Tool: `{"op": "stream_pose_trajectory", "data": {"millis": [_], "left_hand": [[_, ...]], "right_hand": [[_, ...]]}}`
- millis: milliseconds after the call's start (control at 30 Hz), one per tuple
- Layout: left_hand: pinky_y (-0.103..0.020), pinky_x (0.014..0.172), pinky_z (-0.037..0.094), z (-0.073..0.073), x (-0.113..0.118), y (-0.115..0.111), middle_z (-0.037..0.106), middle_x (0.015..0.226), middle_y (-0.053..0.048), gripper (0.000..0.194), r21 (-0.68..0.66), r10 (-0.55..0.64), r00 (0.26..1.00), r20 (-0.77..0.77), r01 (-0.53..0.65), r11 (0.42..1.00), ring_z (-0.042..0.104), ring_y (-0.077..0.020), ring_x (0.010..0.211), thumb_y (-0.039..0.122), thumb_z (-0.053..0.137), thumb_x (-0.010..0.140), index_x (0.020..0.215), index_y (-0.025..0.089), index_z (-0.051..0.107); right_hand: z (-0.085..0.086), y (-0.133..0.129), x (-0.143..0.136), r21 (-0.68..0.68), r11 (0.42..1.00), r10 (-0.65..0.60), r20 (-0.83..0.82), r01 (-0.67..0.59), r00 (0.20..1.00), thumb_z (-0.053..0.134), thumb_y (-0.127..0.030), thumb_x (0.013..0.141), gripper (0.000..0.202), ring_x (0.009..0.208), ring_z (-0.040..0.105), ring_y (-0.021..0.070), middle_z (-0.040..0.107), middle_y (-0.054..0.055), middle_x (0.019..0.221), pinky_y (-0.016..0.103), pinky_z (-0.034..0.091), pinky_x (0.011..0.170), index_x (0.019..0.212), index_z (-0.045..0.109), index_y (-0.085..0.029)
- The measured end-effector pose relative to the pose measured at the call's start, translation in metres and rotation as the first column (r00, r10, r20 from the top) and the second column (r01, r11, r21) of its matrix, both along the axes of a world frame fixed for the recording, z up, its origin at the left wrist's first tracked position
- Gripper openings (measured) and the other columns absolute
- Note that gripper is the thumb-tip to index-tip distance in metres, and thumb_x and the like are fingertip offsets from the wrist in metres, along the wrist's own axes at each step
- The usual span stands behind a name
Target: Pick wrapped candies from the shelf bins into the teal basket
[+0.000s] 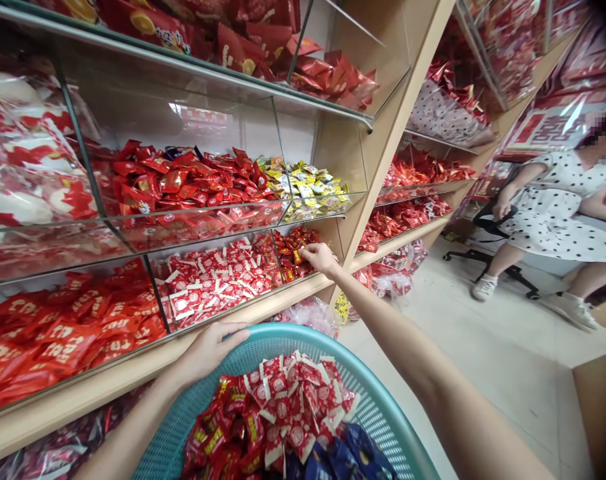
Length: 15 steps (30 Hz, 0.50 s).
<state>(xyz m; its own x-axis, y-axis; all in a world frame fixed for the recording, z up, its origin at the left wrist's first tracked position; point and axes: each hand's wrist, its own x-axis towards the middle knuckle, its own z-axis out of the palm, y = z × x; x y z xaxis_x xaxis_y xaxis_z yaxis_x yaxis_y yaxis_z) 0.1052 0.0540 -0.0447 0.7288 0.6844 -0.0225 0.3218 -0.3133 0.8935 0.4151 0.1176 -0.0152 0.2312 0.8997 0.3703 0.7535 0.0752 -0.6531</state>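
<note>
My left hand [210,350] rests at the rim of a turquoise plastic basket [293,331], close to the wooden shelf edge. Its fingers are stretched out and it holds nothing. My right hand [321,259] reaches into a small lower compartment of red-and-yellow wrapped candies [295,240]. Thumb and fingers pinch together at a candy with a yellow mark [299,256]. Inside the basket lie red-and-white candy packets [297,393], shiny red packets with yellow lettering [227,430] and dark blue packets [353,457].
Glass-fronted shelves [197,217] hold red candies [183,177], yellow-and-white candies [315,181] and large red packets [63,333]. A wooden upright [383,153] divides the shelving. Bagged sweets [307,313] lie beneath. On the right, a person in a dotted dress [547,207] sits on a wheeled chair.
</note>
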Motion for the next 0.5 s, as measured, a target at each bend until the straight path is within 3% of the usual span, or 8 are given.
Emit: {"op": "stream_pose_trajectory", "data": {"millis": [233, 500], "left_hand": [[-0.029, 0.078, 0.049, 0.002, 0.000, -0.001, 0.068, 0.100, -0.002, 0.039, 0.000, 0.008, 1.000, -0.014, -0.008, 1.000, 0.061, -0.0218, 0.087, 0.042, 0.047, 0.082, 0.105, 0.017, 0.065], [-0.028, 0.076, 0.048, -0.001, -0.002, 0.000, 0.068, 0.099, -0.002, 0.038, 0.023, 0.000, 1.000, 0.001, 0.000, 1.000, 0.062, -0.0207, 0.084, 0.042, 0.046, 0.083, 0.105, 0.017, 0.065]], "right_hand": [[0.001, -0.012, 0.000, 0.059, 0.977, 0.212, -0.320, -0.204, 0.923, 0.055, -0.050, 0.066, 0.037, 0.049, 0.041, 0.0073, 0.049, -0.003, 0.052, 0.020, 0.034, 0.048, 0.058, 0.053, -0.014], [0.002, -0.016, -0.003, 0.114, 0.989, 0.145, -0.545, -0.098, 0.826, 0.061, -0.042, 0.062, 0.030, 0.052, 0.050, 0.0093, 0.056, -0.001, 0.057, 0.020, 0.038, 0.047, 0.072, 0.059, -0.013]]}}
